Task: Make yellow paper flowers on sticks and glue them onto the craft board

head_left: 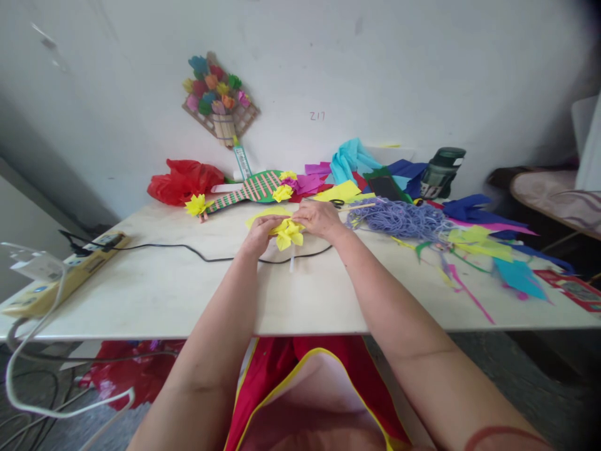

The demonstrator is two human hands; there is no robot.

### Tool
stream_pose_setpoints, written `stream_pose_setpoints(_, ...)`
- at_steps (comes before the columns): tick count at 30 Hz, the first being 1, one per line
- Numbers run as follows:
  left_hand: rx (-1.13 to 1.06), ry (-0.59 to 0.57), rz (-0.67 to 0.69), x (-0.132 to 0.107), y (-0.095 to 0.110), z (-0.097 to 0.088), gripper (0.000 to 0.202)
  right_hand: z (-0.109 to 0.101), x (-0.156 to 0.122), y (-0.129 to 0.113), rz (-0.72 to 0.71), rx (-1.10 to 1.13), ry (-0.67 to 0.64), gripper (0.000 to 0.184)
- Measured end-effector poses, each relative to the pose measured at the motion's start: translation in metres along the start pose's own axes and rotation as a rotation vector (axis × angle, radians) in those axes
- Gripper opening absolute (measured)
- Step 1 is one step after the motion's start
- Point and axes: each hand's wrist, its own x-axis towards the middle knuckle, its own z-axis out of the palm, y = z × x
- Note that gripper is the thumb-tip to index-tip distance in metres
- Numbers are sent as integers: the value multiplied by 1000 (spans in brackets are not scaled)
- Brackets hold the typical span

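Observation:
Both my hands meet over the middle of the pale table (154,294), pinching a yellow paper flower (288,233). My left hand (260,233) grips its left side with curled fingers. My right hand (318,219) closes on its top right. A thin white stick (291,263) points down from the flower toward me. A yellow paper sheet (263,216) lies just behind the hands. A black cable (206,255) runs under them.
A green striped paper fan shape (248,189) with yellow flowers (196,205) lies behind. A purple string pile (399,219), coloured paper scraps (479,241), scissors (335,203) and a dark bottle (441,172) sit right. A power strip (66,272) is left, a red bag (181,180) at the wall.

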Motion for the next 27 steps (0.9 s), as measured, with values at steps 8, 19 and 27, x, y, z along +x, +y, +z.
stream_pose_setpoints(8,27,12,-9,0,-2,-1,34,2,3,-2,-13,30,-6,27)
stream_pose_setpoints(19,22,-1,-1,1,-3,-1,37,0,1,-1,-10,17,-6,28)
stream_pose_setpoints(27,14,8,-23,2,-3,-1,38,1,2,-3,-3,4,-25,28)
